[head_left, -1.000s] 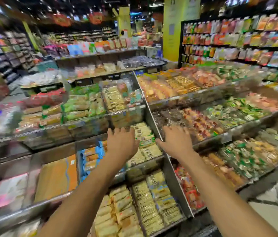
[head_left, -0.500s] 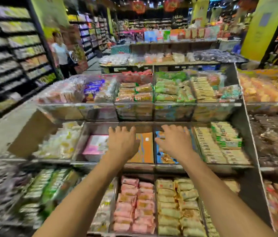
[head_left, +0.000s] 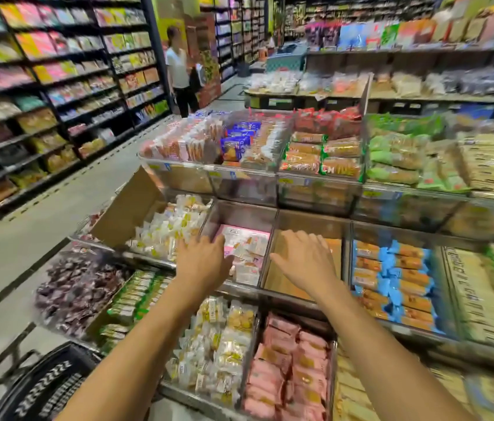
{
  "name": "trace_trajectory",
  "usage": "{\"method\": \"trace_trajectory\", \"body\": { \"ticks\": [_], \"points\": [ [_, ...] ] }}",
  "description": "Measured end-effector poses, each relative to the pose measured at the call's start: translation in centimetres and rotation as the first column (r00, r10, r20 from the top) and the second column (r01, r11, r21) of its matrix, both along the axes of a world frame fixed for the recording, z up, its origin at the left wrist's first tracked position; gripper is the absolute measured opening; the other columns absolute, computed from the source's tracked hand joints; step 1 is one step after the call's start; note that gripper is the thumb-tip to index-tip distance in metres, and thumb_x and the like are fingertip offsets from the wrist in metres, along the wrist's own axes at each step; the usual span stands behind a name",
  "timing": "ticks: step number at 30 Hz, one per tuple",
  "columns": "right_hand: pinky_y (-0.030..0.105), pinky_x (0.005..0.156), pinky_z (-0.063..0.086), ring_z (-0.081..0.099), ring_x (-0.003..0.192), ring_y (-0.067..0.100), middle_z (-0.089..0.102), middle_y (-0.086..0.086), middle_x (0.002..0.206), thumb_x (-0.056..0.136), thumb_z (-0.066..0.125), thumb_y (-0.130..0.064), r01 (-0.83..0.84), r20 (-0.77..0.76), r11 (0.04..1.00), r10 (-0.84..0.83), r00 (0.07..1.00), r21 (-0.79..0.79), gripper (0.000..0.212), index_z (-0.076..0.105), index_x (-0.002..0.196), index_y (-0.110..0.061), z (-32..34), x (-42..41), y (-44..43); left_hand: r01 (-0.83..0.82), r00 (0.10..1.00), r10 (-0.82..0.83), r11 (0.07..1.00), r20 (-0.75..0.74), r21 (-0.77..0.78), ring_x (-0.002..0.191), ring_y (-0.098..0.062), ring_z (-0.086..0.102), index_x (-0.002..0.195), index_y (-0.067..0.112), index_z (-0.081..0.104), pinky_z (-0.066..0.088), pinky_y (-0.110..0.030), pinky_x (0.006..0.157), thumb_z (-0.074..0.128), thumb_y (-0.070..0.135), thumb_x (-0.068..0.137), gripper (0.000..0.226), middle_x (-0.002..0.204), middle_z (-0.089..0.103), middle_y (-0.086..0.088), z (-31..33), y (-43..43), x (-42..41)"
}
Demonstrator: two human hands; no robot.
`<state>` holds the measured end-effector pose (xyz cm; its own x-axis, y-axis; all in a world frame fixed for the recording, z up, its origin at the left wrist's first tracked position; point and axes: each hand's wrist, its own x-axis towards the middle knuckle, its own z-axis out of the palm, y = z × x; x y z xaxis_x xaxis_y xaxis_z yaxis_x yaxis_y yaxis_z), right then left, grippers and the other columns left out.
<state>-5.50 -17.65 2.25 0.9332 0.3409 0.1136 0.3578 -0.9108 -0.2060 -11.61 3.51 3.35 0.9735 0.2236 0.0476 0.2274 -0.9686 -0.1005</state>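
Both my arms reach forward over a tiered snack display of clear bins. My left hand (head_left: 201, 259) hovers palm down, fingers spread, at the near edge of a bin with a pink box and small white packets (head_left: 247, 253). My right hand (head_left: 304, 259) hovers the same way over a bin lined with plain brown cardboard (head_left: 282, 281). Neither hand holds anything. A bin of white and yellow wrapped sweets (head_left: 172, 229) lies to the left, one of blue and orange packets (head_left: 397, 281) to the right.
A black shopping basket (head_left: 45, 387) sits low at the left. A person in a white top (head_left: 179, 71) stands in the aisle beside tall snack shelves (head_left: 42, 86). Lower bins hold pink packets (head_left: 291, 366) and dark purple sweets (head_left: 72, 287).
The view has swung left along the display. Both hands stayed stretched out and empty, now over the pink-box and brown cardboard bins instead of the yellow biscuit bins.
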Motion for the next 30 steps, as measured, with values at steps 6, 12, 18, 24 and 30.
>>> {"method": "trace_trajectory", "body": {
  "ticks": [6,12,18,24,30],
  "points": [
    [0.044,0.107,0.036,0.055,0.126,0.030,0.063,0.005,0.131,0.094,0.053,-0.065,-0.039,-0.022,0.999,0.039,0.999,-0.017,0.055,0.057,0.131,-0.025,-2.7,3.3,2.5,-0.032,0.998,0.029,0.998,-0.060,-0.051,0.126,-0.037,0.056,0.140,0.024,0.050,0.042,-0.049,0.103,0.047,0.053,0.099,0.050,0.137,0.063,-0.010,-2.2,3.1,2.3],
    [0.046,0.116,0.033,0.051,0.135,0.028,0.058,0.003,0.143,0.094,0.055,-0.064,0.011,-0.081,1.000,-0.011,0.997,0.000,0.061,0.052,0.142,-0.027,-5.1,6.1,4.7,0.031,0.990,-0.046,0.993,-0.134,-0.111,0.124,-0.038,0.057,0.132,0.018,0.053,0.048,-0.047,0.100,0.047,0.054,0.103,0.047,0.135,0.064,-0.012,-4.6,6.2,6.4],
    [0.045,0.116,0.031,0.048,0.135,0.029,0.055,0.003,0.145,0.098,0.056,-0.059,0.157,-0.127,0.987,-0.159,0.979,-0.024,0.058,0.050,0.146,-0.026,-7.6,7.3,7.8,0.186,0.963,-0.215,0.967,-0.165,-0.174,0.127,-0.032,0.057,0.145,0.018,0.048,0.047,-0.047,0.104,0.042,0.057,0.105,0.056,0.139,0.062,-0.010,-8.3,9.7,11.0],
    [0.042,0.115,0.031,0.050,0.130,0.027,0.058,0.002,0.138,0.100,0.052,-0.059,0.286,-0.117,0.957,-0.289,0.950,-0.043,0.056,0.051,0.146,-0.026,-10.1,7.6,10.1,0.294,0.931,-0.306,0.952,-0.199,-0.087,0.142,-0.034,0.043,0.153,0.020,0.039,0.029,-0.052,0.118,0.040,0.056,0.104,0.061,0.152,0.051,-0.011,-12.9,11.0,14.5],
    [0.043,0.117,0.034,0.046,0.139,0.026,0.053,0.002,0.150,0.100,0.055,-0.054,0.402,-0.153,0.915,-0.395,0.906,0.020,0.060,0.046,0.152,-0.023,-10.6,6.8,10.6,0.385,0.816,-0.505,0.837,-0.280,-0.388,0.116,-0.034,0.064,0.136,0.016,0.054,0.053,-0.044,0.091,0.052,0.042,0.104,0.041,0.128,0.064,-0.011,-16.0,9.3,16.5]
  ]
}}
